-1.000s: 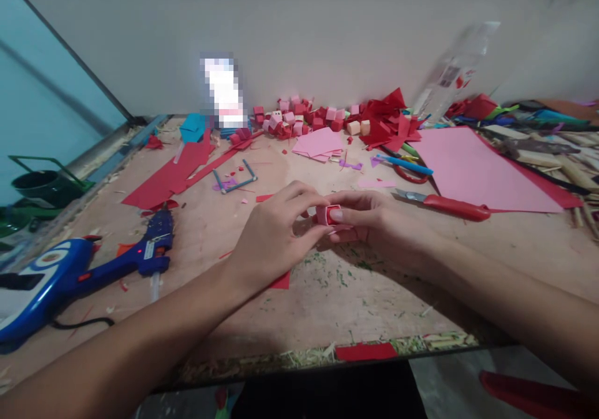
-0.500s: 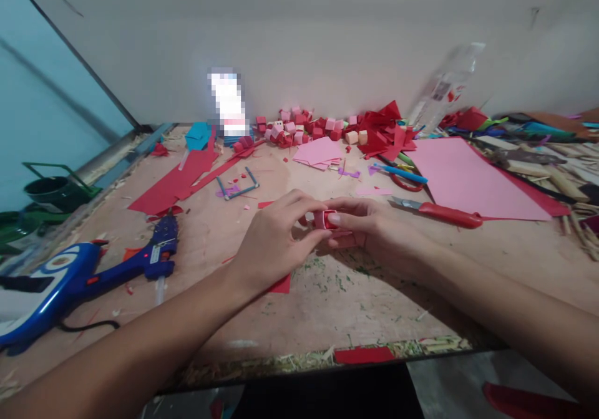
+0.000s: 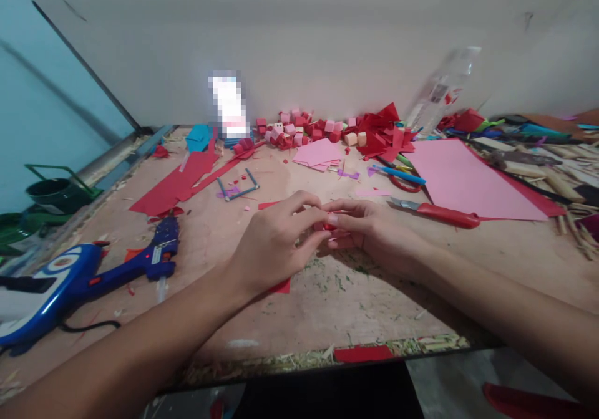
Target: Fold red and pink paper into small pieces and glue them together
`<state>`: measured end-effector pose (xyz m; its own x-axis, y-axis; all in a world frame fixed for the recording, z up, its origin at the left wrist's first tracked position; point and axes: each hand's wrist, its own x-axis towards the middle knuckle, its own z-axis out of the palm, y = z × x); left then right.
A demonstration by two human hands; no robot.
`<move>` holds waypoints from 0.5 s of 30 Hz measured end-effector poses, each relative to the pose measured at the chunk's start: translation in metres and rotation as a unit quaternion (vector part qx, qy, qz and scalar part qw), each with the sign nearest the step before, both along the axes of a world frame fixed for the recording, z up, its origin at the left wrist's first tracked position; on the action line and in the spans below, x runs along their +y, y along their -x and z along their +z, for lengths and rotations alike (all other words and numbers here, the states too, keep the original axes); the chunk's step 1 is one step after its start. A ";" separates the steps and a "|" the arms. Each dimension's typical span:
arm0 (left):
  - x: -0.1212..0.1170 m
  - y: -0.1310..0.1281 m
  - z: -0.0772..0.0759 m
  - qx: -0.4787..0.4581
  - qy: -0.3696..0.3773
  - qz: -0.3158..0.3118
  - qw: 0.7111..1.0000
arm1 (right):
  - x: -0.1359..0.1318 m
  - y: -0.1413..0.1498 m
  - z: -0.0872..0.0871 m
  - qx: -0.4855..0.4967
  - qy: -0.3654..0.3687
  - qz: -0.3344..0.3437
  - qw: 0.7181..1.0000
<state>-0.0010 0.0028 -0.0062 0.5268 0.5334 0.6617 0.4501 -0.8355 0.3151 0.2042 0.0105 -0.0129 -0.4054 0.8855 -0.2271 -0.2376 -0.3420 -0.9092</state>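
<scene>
Between the fingertips of both hands is a small red and pink paper cube (image 3: 329, 226), mostly hidden by the fingers. My left hand (image 3: 285, 232) pinches it from the left with thumb and fingers. From the right, my right hand (image 3: 369, 226) grips it, its thumb lying across the red face. A red paper piece (image 3: 281, 286) lies under my left hand. Right of the hands rests a red-handled knife (image 3: 449, 215), near blue-handled scissors (image 3: 400, 174). Behind the hands is a stack of pink paper pieces (image 3: 318, 153).
A blue glue gun (image 3: 156, 254) lies on the left. Several small paper cubes (image 3: 299, 126) are piled along the wall beside a lit phone (image 3: 229, 104). At the right are pink sheets (image 3: 472, 179), wood sticks (image 3: 552, 169) and a leaning plastic bottle (image 3: 440, 91).
My fingers have closed further over the small cube, so less of it shows. Both hands stay in nearly the same place above the table.
</scene>
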 end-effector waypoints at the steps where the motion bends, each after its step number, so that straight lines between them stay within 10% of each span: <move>1: 0.000 0.000 0.000 0.006 -0.006 0.001 1.000 | 0.000 0.000 0.001 0.000 0.003 0.005 1.000; 15: 0.000 0.000 0.001 0.036 -0.015 -0.019 0.999 | 0.001 0.004 0.000 -0.023 0.006 -0.016 1.000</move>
